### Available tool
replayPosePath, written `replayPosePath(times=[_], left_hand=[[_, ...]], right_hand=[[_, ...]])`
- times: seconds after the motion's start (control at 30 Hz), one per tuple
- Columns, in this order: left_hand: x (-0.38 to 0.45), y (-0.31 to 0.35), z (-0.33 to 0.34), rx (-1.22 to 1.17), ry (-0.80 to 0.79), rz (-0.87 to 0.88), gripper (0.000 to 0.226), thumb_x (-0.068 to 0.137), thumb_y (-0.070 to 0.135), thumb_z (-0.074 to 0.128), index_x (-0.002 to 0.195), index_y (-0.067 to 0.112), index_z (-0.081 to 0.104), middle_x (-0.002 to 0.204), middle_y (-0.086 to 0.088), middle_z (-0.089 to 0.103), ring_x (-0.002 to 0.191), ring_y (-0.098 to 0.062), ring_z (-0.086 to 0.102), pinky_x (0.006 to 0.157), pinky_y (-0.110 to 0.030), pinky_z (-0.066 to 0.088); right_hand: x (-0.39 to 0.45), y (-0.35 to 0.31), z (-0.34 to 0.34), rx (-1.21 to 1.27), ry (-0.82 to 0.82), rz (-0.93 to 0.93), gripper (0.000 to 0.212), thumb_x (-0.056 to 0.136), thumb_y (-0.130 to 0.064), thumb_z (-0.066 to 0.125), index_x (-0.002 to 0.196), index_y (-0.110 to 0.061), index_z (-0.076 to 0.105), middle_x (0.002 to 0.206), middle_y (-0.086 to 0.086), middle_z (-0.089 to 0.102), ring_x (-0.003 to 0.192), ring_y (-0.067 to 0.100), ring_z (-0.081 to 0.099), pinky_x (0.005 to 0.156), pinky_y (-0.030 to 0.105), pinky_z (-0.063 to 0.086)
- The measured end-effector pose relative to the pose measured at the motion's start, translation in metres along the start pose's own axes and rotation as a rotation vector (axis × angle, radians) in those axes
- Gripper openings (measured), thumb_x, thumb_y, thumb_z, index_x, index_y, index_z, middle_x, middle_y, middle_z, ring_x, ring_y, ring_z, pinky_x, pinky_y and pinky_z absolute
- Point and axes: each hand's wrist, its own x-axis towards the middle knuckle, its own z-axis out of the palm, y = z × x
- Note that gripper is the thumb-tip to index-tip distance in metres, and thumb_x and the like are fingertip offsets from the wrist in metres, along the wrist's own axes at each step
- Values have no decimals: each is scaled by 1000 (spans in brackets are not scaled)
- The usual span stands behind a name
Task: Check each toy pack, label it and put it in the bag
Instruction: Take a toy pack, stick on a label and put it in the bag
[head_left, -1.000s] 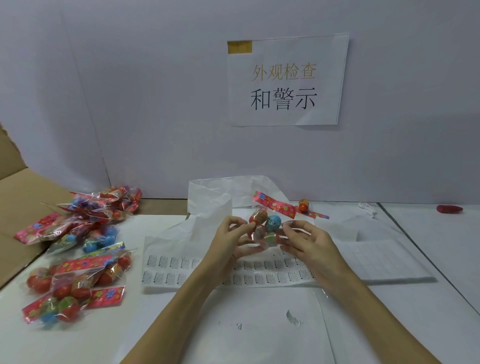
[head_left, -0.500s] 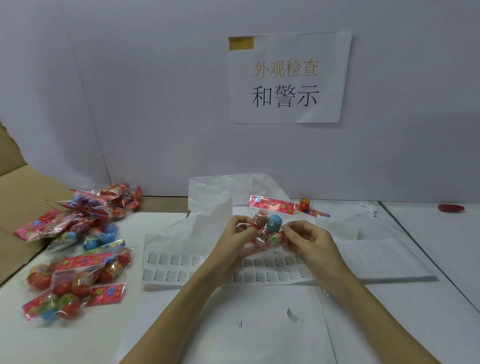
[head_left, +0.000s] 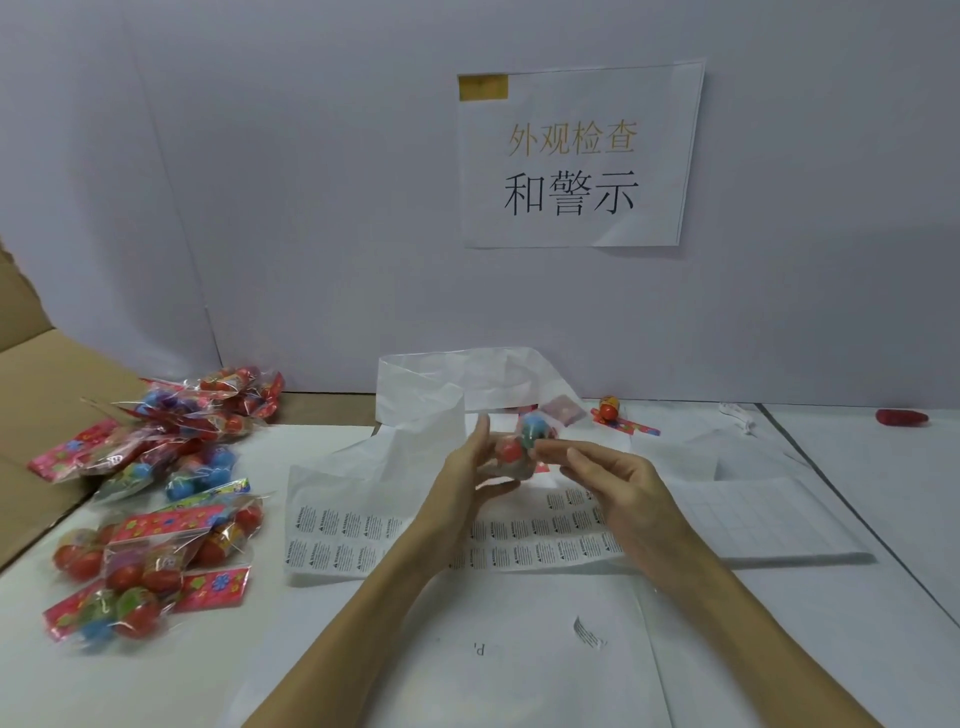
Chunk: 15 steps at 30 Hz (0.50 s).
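Observation:
A clear toy pack (head_left: 522, 441) with red and blue balls and a pink header card is held above the table centre. My left hand (head_left: 467, 478) cups it from the left and below. My right hand (head_left: 608, 478) pinches its right side with thumb and forefinger. The pack is blurred and tipped, its header pointing away from me. Under my hands lies a sheet of warning labels (head_left: 343, 540). A white bag (head_left: 421, 400) stands open just behind the pack. Several more toy packs (head_left: 156, 551) lie in a heap at the left.
A cardboard box flap (head_left: 47, 384) sits at the far left. A loose red toy on a pink strip (head_left: 613, 413) lies behind the right hand, and a red object (head_left: 901, 417) lies at the far right. A blank label sheet (head_left: 753, 519) lies right; a sign (head_left: 571, 156) hangs on the wall.
The pack has been turned over between my hands, its pink header swinging away from me. My left hand has shifted under it and my right fingers have moved onto its right side.

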Motion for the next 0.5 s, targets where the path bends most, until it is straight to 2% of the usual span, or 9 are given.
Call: replayPosePath(times=[0.07, 0.13, 0.2, 0.3, 0.4, 0.5], left_hand=[[-1, 3, 0, -54, -62, -44, 62, 104, 62, 40, 127, 13, 71, 120, -12, 75, 115, -27, 72, 101, -42, 57], [0, 0, 1, -87, -74, -20, 53, 102, 49, 58, 129, 4, 65, 119, -20, 74, 114, -34, 72, 102, -51, 56], [1, -3, 1, -151, -82, -14, 47, 104, 35, 62, 131, -3, 59, 118, -26, 73, 113, -40, 71, 102, -57, 55], [0, -2, 4, -184, -138, -16, 45, 107, 35, 55, 136, -1, 57, 123, -25, 71, 117, -40, 69, 103, -53, 55], [-1, -2, 5, -176, -166, -18, 45, 109, 38, 50, 134, 2, 59, 123, -22, 72, 118, -36, 70, 100, -47, 58], [-3, -1, 6, -111, -150, -2, 42, 108, 39, 52, 134, 8, 61, 121, -18, 74, 116, -32, 71, 99, -45, 59]], right_hand=[[0, -3, 0, -28, -73, -15, 35, 105, -40, 54, 126, -21, 75, 135, 1, 70, 139, 16, 55, 121, 39, 30], [0, -7, 0, 128, -89, -25, 39, 107, -38, 52, 125, -12, 75, 135, 11, 70, 138, 23, 56, 121, 33, 38], [1, -8, 0, 236, 27, -48, 32, 104, -32, 59, 117, -9, 77, 124, 18, 73, 128, 30, 64, 114, 30, 46], [1, -5, 0, 89, 262, -65, 20, 91, -32, 73, 108, -24, 79, 108, 8, 78, 110, 29, 73, 97, 34, 59], [-1, -4, 4, -61, 258, -42, 28, 85, -35, 79, 112, -32, 74, 108, -1, 77, 107, 17, 73, 90, 26, 59], [-1, -6, 6, -162, 242, -39, 31, 88, -24, 81, 116, -31, 70, 105, -7, 78, 103, 10, 73, 83, 17, 57]])
